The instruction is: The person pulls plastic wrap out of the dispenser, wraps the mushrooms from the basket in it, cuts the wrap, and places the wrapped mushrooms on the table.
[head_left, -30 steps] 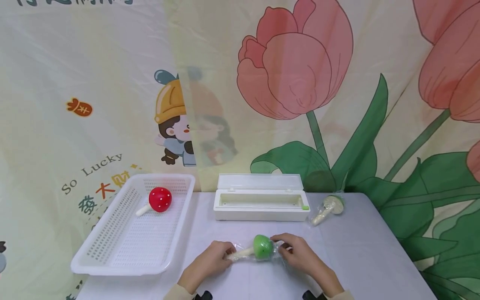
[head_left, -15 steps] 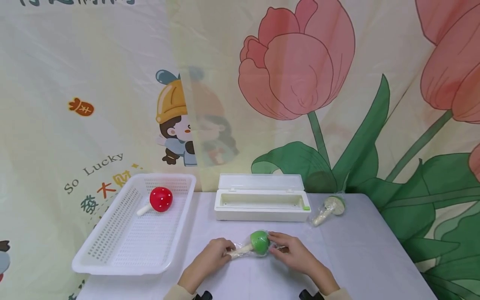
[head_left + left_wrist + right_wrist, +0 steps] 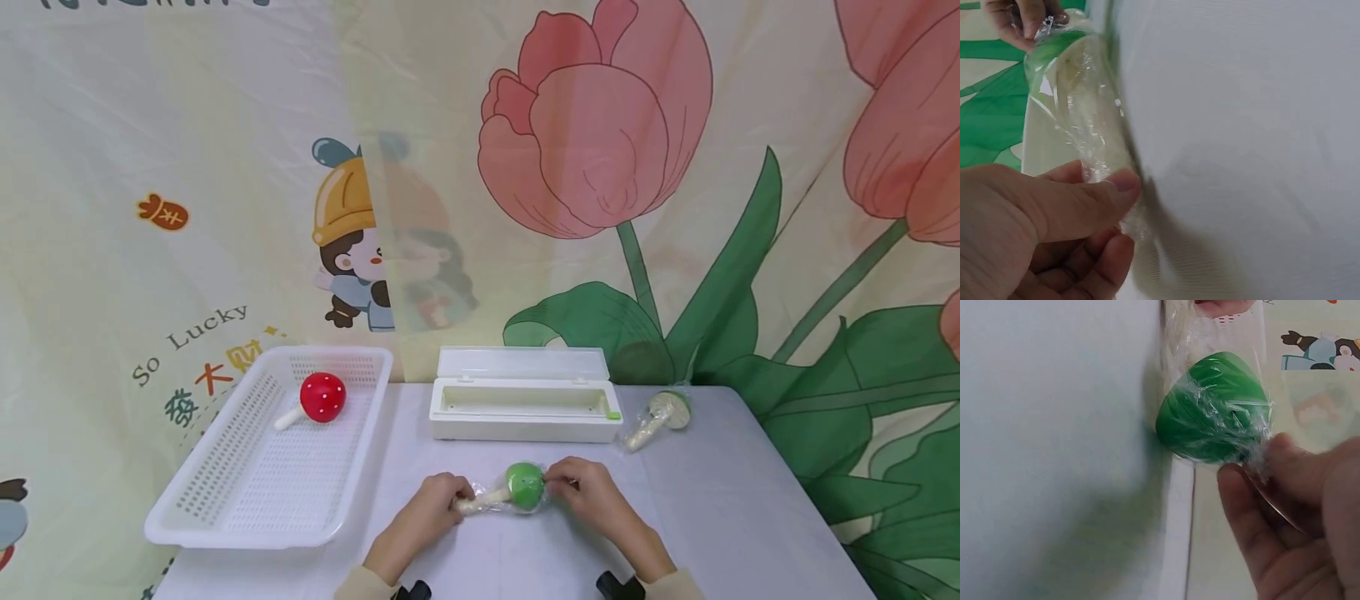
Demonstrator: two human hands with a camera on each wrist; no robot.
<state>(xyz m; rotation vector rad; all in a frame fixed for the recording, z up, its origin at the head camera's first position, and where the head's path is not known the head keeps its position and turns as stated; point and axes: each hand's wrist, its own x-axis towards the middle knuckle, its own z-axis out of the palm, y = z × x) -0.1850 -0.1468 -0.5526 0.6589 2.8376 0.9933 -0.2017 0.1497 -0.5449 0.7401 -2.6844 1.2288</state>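
Observation:
A toy mushroom with a green cap and a cream stem lies sideways above the table, wrapped in clear plastic film. My left hand pinches the wrapped end of the stem between thumb and fingers. At the cap end, my right hand pinches the gathered film. In the right wrist view the film is bunched between thumb and fingers beside the green cap. From the left wrist, the wrapped stem runs away from my thumb toward the cap.
A white perforated basket on the left holds a red toy mushroom with white dots. Behind my hands stands a long white box with its lid raised and a green slider. Another film-wrapped mushroom lies to its right.
The right hand first came in close against the green cap, then drew back slightly to the right, pinching the film. My left hand has kept its hold on the stem.

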